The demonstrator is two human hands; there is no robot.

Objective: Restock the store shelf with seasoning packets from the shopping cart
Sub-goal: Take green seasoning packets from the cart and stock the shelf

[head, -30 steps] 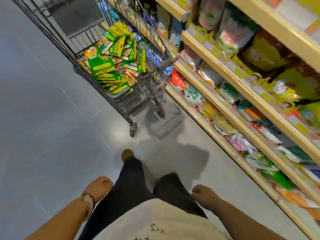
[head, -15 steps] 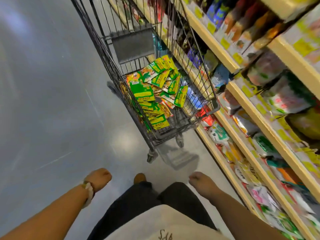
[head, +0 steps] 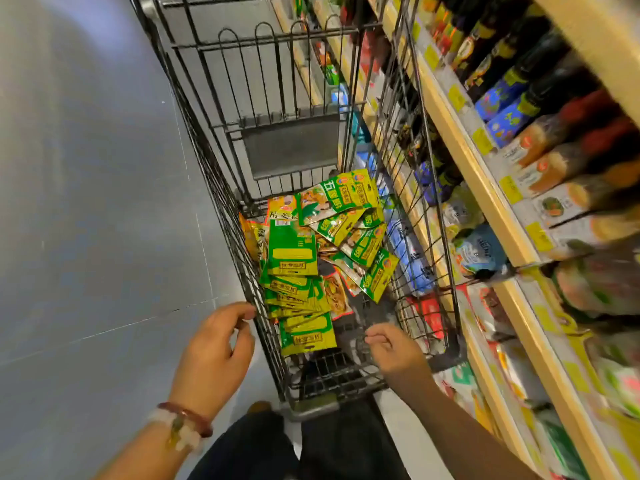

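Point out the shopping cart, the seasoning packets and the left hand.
shopping cart [head: 221,188], head view, on its left wire wall.
seasoning packets [head: 292,249], head view, on the flat green top packet.
left hand [head: 214,348], head view, back of the hand.

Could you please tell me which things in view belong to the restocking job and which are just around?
Job: seasoning packets, shopping cart, store shelf, left hand, right hand.
Just around: dark sauce bottles, bracelet, grey floor.
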